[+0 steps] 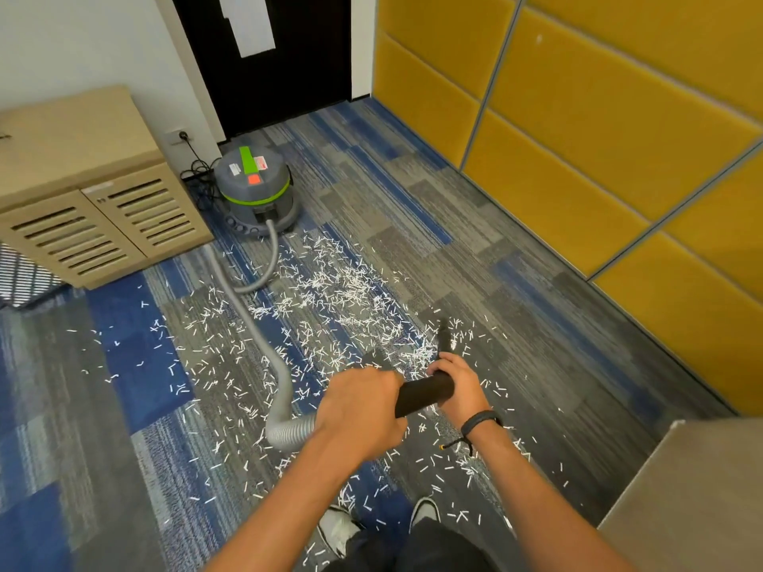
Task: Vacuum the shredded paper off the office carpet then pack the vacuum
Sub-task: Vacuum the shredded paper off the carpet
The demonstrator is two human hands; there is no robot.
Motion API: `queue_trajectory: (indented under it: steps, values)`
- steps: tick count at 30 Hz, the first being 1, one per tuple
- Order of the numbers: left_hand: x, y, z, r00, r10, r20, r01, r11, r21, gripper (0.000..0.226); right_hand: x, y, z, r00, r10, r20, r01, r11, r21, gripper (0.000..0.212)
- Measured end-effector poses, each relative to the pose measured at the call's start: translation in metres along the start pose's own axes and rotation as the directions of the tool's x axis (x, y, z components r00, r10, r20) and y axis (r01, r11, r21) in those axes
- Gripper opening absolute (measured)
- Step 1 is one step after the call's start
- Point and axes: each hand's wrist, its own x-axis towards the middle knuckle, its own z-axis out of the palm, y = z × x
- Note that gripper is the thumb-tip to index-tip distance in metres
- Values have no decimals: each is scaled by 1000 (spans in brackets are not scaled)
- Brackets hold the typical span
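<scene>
Right, both hands curl round the smooth black wand (423, 392): left hand (359, 410) rearward, right hand (456, 386) forward. Ribbed grey hose (280, 390) snakes over the paper shreds (338, 282) on striped carpet (516, 324).

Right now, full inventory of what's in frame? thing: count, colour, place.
vacuum canister: 1, grey with green band, on carpet near the door
hose: 1, grey, runs from canister across the carpet to the left hand
wand tube: 1, black, gripped in both hands, nozzle down in the paper
shredded paper: many strips, white, scattered over centre carpet
carpet: 1, blue and grey tiles, floor
cabinet: 1, light wood, slatted doors, left
door: 1, black, back wall
power cord: 1, black, wall socket to canister
wall panels: several, yellow, right
shoes: 2, white, bottom
wristband: 1, black, right wrist
hands: left hand, right hand, both hold the tube
</scene>
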Motion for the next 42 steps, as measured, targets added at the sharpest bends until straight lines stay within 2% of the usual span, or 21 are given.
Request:
queue_trajectory:
  steps: [6, 12, 15, 18, 21, 27, 29, 31, 34, 37, 42]
  values:
    - [-4, 32, 9, 1000, 4, 3, -4, 1000, 3, 39, -18, 29, -19, 1000, -10, -25, 9, 998, -59, 40]
    - [-11, 73, 18, 1000, 10, -1, -10, 998, 54, 38, -43, 50, -45, 998, -49, -31, 45, 993, -112, 48]
    - [-16, 97, 21, 1000, 12, 4, -12, 998, 69, 39, -54, 64, -63, 994, -108, 16, 109, 977, -183, 47]
    - [-22, 117, 23, 1000, 10, 9, -11, 995, 96, 40, -60, 73, -80, 977, -194, 84, 206, 963, -174, 48]
    - [-25, 137, 22, 1000, 12, 6, -12, 992, 127, 39, -66, 79, -100, 957, -251, 146, 273, 949, -158, 41]
    - [-26, 175, 25, 997, 68, 30, -72, 985, 157, 31, -90, 105, -119, 963, -253, 95, 265, 953, -145, 44]
    - [-24, 182, 26, 997, 70, 36, -74, 985, 156, 32, -98, 108, -128, 970, -233, 65, 241, 954, -180, 41]
    - [-22, 186, 25, 998, 49, 31, -53, 988, 142, 35, -104, 103, -138, 958, -276, 76, 285, 946, -157, 32]
    - [-20, 194, 25, 998, 54, 29, -58, 987, 151, 34, -108, 89, -147, 925, -324, 199, 359, 918, -172, 25]
    - [-19, 206, 26, 998, 66, 21, -68, 982, 176, 32, -106, 82, -153, 909, -306, 282, 383, 879, -283, 27]
    - [-11, 214, 25, 995, 100, -15, -94, 971, 221, 32, -106, 85, -162, 924, -304, 230, 366, 878, -308, 29]
